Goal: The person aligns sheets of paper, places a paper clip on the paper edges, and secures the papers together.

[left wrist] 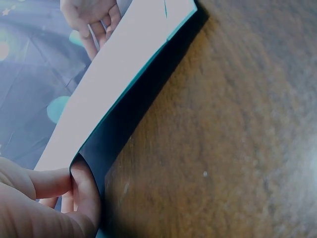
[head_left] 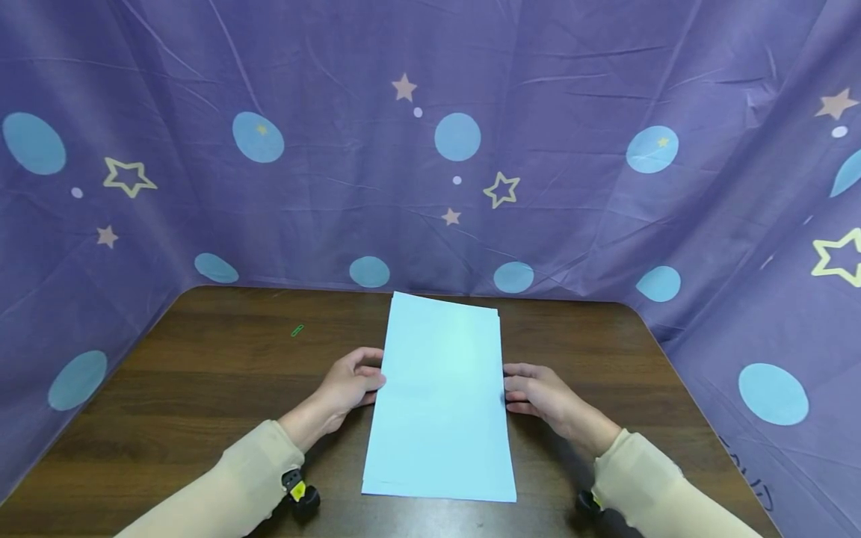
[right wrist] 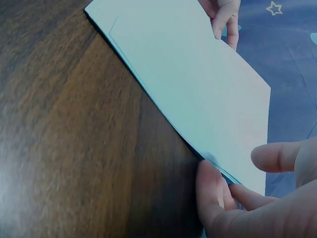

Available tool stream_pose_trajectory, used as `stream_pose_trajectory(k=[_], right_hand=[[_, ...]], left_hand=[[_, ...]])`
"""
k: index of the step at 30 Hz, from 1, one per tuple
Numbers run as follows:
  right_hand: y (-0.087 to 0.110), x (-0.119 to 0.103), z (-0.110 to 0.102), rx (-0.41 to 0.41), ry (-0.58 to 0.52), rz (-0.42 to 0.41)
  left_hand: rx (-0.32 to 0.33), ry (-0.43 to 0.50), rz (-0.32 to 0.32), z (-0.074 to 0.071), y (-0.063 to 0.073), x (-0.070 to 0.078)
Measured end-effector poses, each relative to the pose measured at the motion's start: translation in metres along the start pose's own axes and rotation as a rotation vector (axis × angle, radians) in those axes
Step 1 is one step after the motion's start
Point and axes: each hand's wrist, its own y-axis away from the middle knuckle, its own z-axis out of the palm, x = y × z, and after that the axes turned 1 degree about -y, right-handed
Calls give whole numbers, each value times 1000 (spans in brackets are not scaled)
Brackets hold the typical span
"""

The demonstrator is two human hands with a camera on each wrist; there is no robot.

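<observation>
A stack of light blue paper sheets (head_left: 440, 403) lies lengthwise between both hands, its sheets slightly out of line at the corners. At its left edge, my left hand (head_left: 350, 387) holds the side of the stack with thumb and curled fingers. The left wrist view shows a dark gap under the paper (left wrist: 106, 87) beside these fingers. Across from it, my right hand (head_left: 541, 394) touches the right edge with extended fingertips. In the right wrist view, the right thumb (right wrist: 277, 157) stands apart from the other fingers, above the sheets' edge.
A small green paper clip (head_left: 297, 330) lies on the brown wooden table (head_left: 222, 359), left of the paper and toward the back. Behind and around the table hangs a purple curtain (head_left: 336, 202) with stars and blue spots.
</observation>
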Motion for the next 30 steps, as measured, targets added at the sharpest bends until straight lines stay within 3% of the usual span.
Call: stream_pose_trajectory(k=[14,30], right_hand=[[-7,-1,3,55,-15,-13],[-8,-1,4,24,-85,-23]], left_hand=[[-6,4,-6,-3,2,2],[-12,10,13,-4,1,-1]])
